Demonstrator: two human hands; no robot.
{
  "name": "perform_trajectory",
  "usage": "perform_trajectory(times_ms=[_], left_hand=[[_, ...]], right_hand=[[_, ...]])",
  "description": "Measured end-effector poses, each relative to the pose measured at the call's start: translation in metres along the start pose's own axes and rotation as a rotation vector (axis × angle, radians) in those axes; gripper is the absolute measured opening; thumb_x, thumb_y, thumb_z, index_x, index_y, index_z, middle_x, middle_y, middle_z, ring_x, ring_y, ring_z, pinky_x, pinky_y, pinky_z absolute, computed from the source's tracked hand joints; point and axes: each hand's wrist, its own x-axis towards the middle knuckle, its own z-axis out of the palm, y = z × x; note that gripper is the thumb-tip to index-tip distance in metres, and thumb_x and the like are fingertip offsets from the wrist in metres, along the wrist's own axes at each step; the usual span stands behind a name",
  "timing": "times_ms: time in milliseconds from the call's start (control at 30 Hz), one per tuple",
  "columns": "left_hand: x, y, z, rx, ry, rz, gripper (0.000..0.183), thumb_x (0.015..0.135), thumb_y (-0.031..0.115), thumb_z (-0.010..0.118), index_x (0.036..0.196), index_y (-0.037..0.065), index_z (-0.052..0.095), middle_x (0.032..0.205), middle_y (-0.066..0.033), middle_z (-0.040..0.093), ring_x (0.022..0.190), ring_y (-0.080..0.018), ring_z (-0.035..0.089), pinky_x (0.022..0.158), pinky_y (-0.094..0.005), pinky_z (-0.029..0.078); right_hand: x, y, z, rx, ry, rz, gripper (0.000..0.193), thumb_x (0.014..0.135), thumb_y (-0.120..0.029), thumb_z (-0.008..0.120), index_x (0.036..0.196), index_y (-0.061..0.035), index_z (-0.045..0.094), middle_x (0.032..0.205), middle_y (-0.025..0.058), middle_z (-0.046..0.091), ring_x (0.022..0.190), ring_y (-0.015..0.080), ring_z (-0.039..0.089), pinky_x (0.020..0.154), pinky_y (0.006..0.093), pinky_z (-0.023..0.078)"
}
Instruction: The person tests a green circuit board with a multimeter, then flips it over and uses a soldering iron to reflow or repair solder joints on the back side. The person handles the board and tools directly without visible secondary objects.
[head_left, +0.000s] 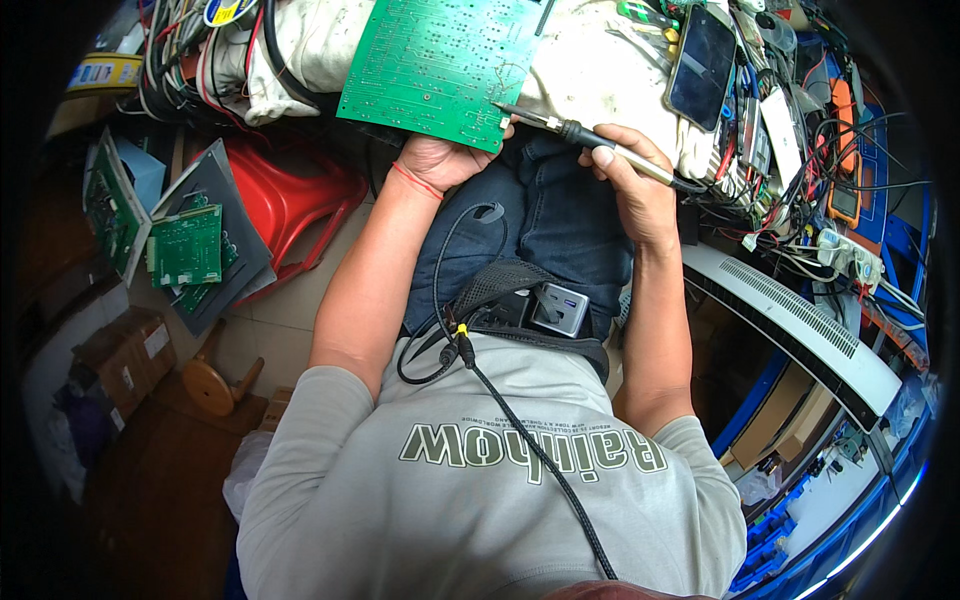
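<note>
A large green circuit board (pixel 435 65) lies solder side up at the top middle, its near edge over my lap. My left hand (pixel 447 163) is closed on that near edge from below; the fingers under the board are hidden. In my right hand (pixel 635 180) is a soldering iron (pixel 590 140), gripped like a pen by its pale handle. The iron's tip points left and meets the board near its lower right corner, close to a small white connector (pixel 505 124). The iron's cord runs off to the right behind my hand.
Under the board is a white cloth (pixel 590 75). A black smartphone (pixel 702 68) lies right of it, beside tangled wires and an orange multimeter (pixel 845 200). To the left, more circuit boards (pixel 187 247) lean by a red plastic stool (pixel 300 195). A wooden stool (pixel 212 385) stands lower left.
</note>
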Motion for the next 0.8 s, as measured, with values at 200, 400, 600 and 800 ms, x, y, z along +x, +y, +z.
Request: perform_trajectory(times_ms=[200, 400, 600, 800], left_hand=[[-0.0008, -0.0008, -0.0033, 0.006, -0.037, 0.018, 0.044, 0.091, 0.017, 0.076, 0.128, -0.002, 0.061, 0.116, -0.0162, 0.066, 0.094, -0.0211, 0.057, 0.084, -0.0342, 0.057], [-0.0043, 0.005, -0.0041, 0.069, 0.053, -0.022, 0.048, 0.09, 0.016, 0.078, 0.131, 0.0, 0.061, 0.12, -0.0195, 0.068, 0.1, -0.0256, 0.062, 0.085, -0.0374, 0.06], [0.0014, 0.0027, -0.0061, -0.04, -0.042, 0.0, 0.049, 0.09, 0.017, 0.077, 0.133, 0.0, 0.06, 0.121, -0.0185, 0.066, 0.095, -0.0229, 0.059, 0.081, -0.0348, 0.058], [0.0024, 0.0027, -0.0076, -0.025, 0.019, 0.028, 0.054, 0.09, 0.022, 0.077, 0.135, -0.001, 0.057, 0.123, -0.0189, 0.064, 0.093, -0.0213, 0.057, 0.078, -0.0319, 0.056]], right_hand=[[0.0014, -0.0018, -0.0007, -0.028, 0.005, -0.005, 0.034, 0.094, -0.011, 0.075, 0.124, 0.0034, 0.069, 0.097, 0.0116, 0.076, 0.085, 0.0132, 0.068, 0.077, 0.0247, 0.051], [0.003, -0.0039, -0.0046, -0.057, -0.015, -0.002, 0.033, 0.092, -0.01, 0.079, 0.122, 0.0011, 0.071, 0.1, 0.0104, 0.077, 0.093, 0.0154, 0.073, 0.087, 0.0271, 0.058], [0.0015, -0.0045, -0.0018, -0.088, 0.004, -0.012, 0.033, 0.093, -0.012, 0.077, 0.122, 0.0018, 0.07, 0.096, 0.0099, 0.077, 0.087, 0.0125, 0.069, 0.077, 0.0241, 0.052], [0.0005, -0.0047, -0.0014, -0.104, 0.002, -0.022, 0.033, 0.093, -0.011, 0.077, 0.122, 0.0017, 0.07, 0.097, 0.0098, 0.077, 0.088, 0.0131, 0.07, 0.079, 0.0243, 0.052]])
